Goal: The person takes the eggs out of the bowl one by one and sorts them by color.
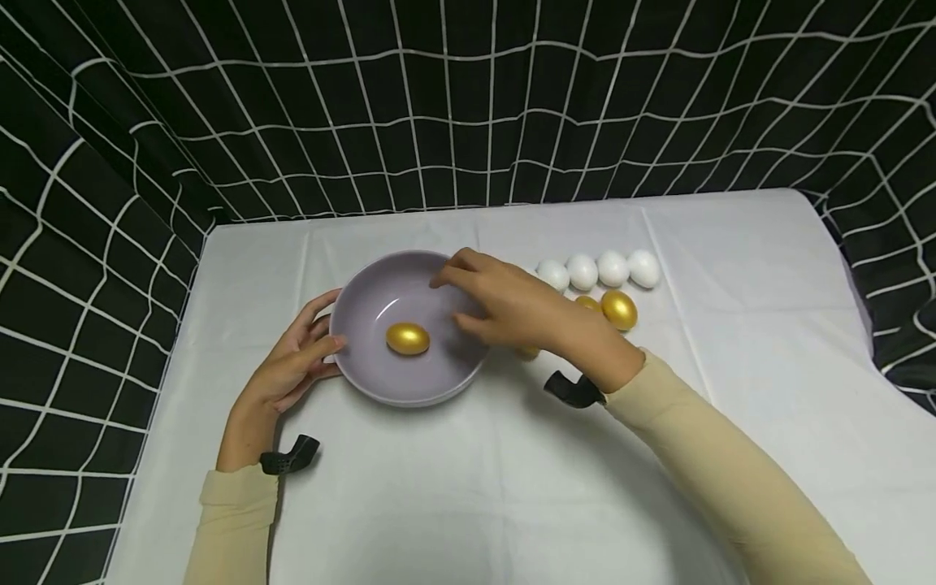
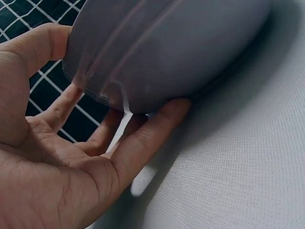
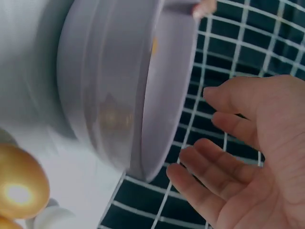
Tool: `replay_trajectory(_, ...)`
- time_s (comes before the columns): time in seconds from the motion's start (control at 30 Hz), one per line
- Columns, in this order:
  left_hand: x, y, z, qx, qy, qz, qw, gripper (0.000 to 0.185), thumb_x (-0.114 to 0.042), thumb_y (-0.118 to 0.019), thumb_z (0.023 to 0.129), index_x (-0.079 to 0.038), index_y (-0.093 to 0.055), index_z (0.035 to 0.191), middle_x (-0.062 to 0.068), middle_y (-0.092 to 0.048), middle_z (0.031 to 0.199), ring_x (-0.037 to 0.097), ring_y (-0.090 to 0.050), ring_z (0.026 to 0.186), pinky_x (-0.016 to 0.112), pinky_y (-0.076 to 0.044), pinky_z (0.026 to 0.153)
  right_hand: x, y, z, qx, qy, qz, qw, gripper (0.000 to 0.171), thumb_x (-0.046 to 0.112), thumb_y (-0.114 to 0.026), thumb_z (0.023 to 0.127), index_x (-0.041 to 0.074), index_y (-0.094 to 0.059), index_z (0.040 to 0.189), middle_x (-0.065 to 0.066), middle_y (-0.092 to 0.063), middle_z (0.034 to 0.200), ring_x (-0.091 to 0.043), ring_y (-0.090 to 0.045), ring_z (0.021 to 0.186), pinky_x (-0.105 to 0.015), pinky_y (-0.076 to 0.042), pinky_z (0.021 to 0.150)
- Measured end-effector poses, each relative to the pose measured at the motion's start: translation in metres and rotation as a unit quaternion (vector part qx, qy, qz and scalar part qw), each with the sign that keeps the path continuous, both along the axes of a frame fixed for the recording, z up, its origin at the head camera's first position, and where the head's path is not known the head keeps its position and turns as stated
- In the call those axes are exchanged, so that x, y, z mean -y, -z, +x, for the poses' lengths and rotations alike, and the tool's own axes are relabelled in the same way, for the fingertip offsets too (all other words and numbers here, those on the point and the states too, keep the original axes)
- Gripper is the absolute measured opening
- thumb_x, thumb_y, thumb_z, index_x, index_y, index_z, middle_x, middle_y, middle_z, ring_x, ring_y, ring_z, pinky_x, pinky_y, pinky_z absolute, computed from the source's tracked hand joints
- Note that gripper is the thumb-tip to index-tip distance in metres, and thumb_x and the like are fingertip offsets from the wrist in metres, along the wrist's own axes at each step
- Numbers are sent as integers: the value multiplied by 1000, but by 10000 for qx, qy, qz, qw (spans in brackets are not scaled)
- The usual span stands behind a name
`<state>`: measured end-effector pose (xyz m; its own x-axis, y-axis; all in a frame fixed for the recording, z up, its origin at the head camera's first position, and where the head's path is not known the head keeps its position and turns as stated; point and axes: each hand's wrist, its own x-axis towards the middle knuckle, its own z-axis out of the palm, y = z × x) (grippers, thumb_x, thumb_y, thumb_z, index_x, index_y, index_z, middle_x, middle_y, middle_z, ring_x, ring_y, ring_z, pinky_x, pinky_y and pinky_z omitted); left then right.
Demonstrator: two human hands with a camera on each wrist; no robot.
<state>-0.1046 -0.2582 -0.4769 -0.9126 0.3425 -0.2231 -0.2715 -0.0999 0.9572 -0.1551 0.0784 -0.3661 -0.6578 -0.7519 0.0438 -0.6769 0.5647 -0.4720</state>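
A lavender bowl [image 1: 409, 396] stands on the white cloth, with one golden egg [image 1: 408, 339] lying inside. My left hand [image 1: 288, 366] grips the bowl's left side. Its thumb lies on the rim, and in the left wrist view its fingers reach beneath the bowl [image 2: 167, 62]. Over the bowl's right side hovers my right hand [image 1: 504, 301], holding nothing, its fingers loosely bent and spread. The right wrist view shows that hand [image 3: 238, 162] apart from the bowl's rim [image 3: 143, 114].
Several white eggs [image 1: 582, 272] form a row right of the bowl. In front of them lie a golden egg [image 1: 619, 310] and another golden egg [image 1: 587, 302], partly covered by my right arm. White-lined black netting [image 1: 468, 114] borders the cloth-covered table [image 1: 439, 496].
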Motion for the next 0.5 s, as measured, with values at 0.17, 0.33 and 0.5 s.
replay_trajectory(0.17, -2, 0, -1, 4, 38, 9, 10000, 71, -2, -56, 104, -27, -28, 164, 3, -48, 151, 17, -65, 125, 42, -63, 93, 25, 3, -2, -111, -409, 370, 9984, 41, 14, -70, 97, 8, -65, 137, -13, -60, 129, -27, -63, 115, -41, -55, 102)
replay_trajectory(0.33, -1, 0, 1, -35, 16, 25, 10000, 69, -3, -56, 106, -27, -29, 164, 2, -49, 151, 16, -65, 125, 41, -63, 92, 48, 8, -6, -10, -721, 780, 9943, 39, 20, -71, 99, 10, -66, 136, -14, -61, 125, -28, -64, 109, -42, -54, 102)
replay_trajectory(0.5, 0, 0, 3, 2, 89, 38, 10000, 68, -4, -55, 107, -27, -28, 165, 0, -49, 151, 15, -64, 127, 40, -63, 93, 65, 15, -6, 283, -817, 1195, 9891, 38, 22, -68, 101, 13, -66, 138, -13, -61, 127, -27, -63, 109, -41, -52, 103)
